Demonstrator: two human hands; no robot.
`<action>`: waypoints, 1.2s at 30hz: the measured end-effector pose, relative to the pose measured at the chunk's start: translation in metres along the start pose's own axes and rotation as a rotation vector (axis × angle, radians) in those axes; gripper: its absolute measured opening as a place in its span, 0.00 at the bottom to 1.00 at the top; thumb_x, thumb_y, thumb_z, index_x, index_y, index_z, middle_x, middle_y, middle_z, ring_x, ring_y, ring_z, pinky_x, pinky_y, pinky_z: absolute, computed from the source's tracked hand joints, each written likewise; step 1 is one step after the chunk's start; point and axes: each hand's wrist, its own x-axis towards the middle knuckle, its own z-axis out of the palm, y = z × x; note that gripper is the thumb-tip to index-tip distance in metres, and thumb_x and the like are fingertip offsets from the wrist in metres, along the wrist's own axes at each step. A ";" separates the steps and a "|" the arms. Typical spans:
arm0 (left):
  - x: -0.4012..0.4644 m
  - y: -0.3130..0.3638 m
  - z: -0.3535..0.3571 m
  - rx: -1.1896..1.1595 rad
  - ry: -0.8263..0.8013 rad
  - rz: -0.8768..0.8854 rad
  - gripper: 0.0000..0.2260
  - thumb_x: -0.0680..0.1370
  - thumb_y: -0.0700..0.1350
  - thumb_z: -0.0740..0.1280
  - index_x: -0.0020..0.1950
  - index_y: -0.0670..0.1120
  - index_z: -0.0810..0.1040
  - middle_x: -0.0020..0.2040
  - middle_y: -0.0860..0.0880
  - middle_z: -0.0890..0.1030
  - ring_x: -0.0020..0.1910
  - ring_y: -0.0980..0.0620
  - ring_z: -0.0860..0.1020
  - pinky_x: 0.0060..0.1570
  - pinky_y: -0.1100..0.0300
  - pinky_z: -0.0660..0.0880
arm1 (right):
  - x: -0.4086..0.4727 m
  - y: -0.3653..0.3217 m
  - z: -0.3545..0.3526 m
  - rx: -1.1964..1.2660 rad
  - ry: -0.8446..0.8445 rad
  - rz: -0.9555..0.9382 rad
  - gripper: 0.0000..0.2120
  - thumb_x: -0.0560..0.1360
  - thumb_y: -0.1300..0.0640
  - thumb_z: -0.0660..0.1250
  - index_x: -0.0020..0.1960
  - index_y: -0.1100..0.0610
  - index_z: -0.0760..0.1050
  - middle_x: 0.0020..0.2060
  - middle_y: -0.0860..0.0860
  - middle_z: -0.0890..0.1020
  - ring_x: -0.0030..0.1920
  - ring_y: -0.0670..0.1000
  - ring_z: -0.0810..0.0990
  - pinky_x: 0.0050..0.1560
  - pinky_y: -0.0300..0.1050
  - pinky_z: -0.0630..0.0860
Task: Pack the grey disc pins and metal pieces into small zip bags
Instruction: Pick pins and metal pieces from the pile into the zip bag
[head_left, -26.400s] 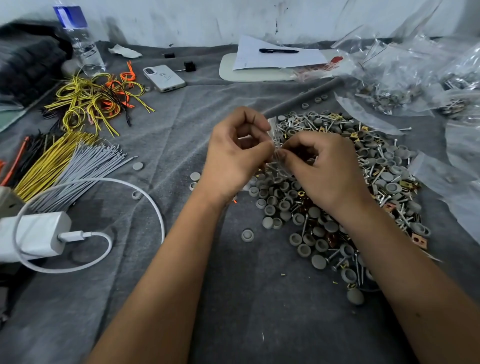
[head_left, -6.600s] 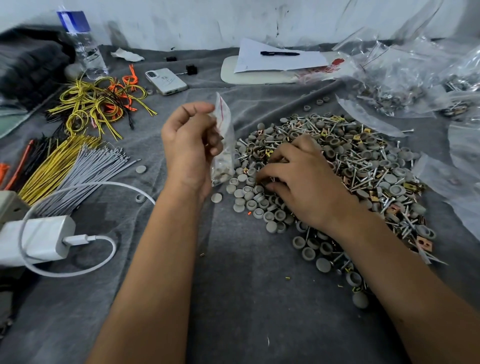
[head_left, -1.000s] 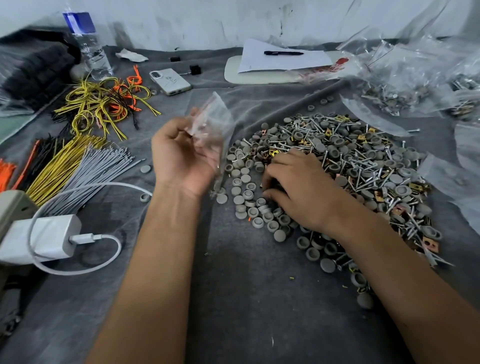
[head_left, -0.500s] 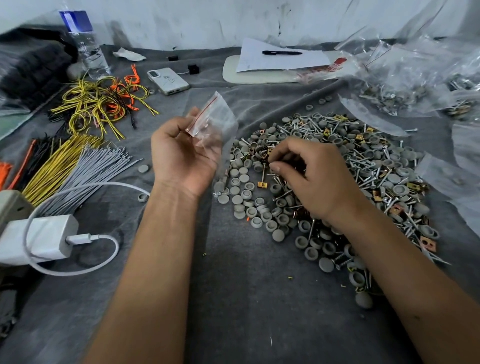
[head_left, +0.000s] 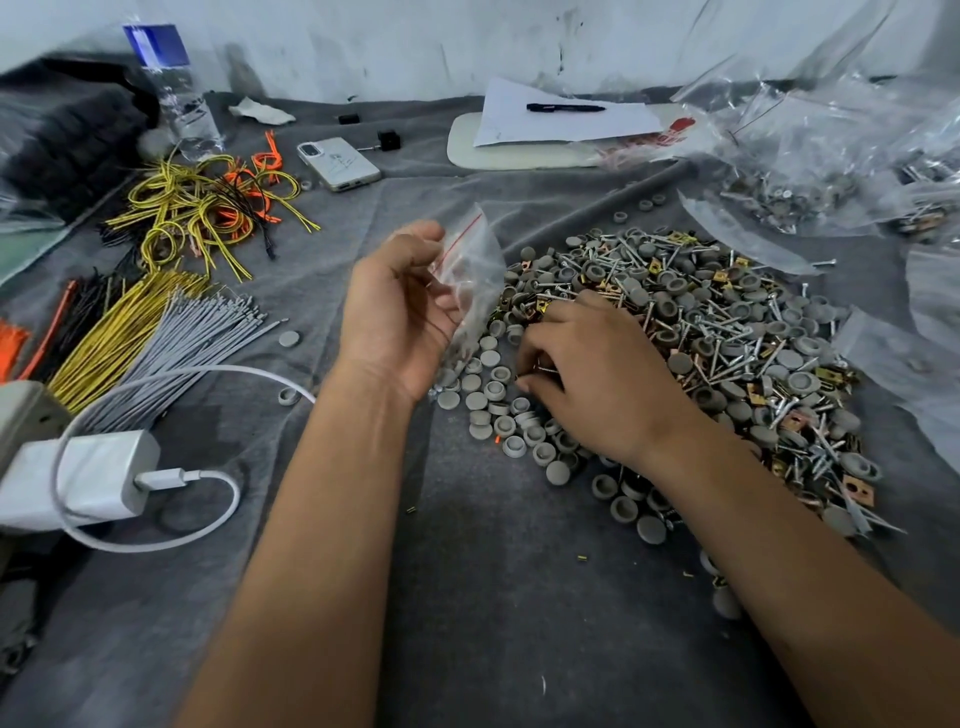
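1. Grey cloth (head_left: 467, 597) covers the work surface, with a white wall behind; the heap of grey disc pins and metal pieces (head_left: 727, 332) lies right of centre, and filled plastic bags (head_left: 810, 156) sit at the far right
2. Change: half a second ago I saw the right hand (head_left: 602, 384) lifted above the heap with its fingertips pinched; it is now back down on the heap's near-left edge. I judge one piece has gone into the bag and another pick is under way
3. Left hand (head_left: 400, 317) holds the small zip bag (head_left: 470, 270) as before, fingers curled round its red-striped mouth, just left of the heap
4. Right fingers are curled down into the parts; I cannot tell what they pinch
5. Bag contents are blurred behind the film; the count is unreadable
6. Right forearm hides part of the heap's near edge
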 end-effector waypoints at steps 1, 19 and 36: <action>0.001 -0.002 0.000 0.081 0.003 0.017 0.08 0.79 0.32 0.57 0.48 0.42 0.73 0.36 0.46 0.74 0.30 0.55 0.70 0.23 0.67 0.66 | -0.001 0.000 0.001 -0.018 -0.005 -0.003 0.09 0.78 0.46 0.71 0.53 0.50 0.81 0.51 0.48 0.78 0.57 0.52 0.71 0.60 0.54 0.73; -0.008 -0.043 0.013 0.919 -0.262 0.190 0.09 0.75 0.29 0.71 0.54 0.34 0.77 0.40 0.38 0.83 0.34 0.46 0.79 0.36 0.53 0.79 | -0.004 0.023 -0.014 0.464 0.420 0.203 0.04 0.81 0.61 0.68 0.52 0.60 0.81 0.41 0.49 0.82 0.40 0.43 0.80 0.41 0.28 0.71; -0.008 -0.039 0.014 0.757 -0.276 0.301 0.10 0.75 0.26 0.69 0.52 0.37 0.75 0.38 0.42 0.80 0.32 0.48 0.77 0.32 0.56 0.78 | -0.005 0.029 -0.016 0.522 0.354 0.147 0.09 0.76 0.62 0.74 0.55 0.53 0.86 0.46 0.44 0.87 0.47 0.40 0.85 0.51 0.35 0.80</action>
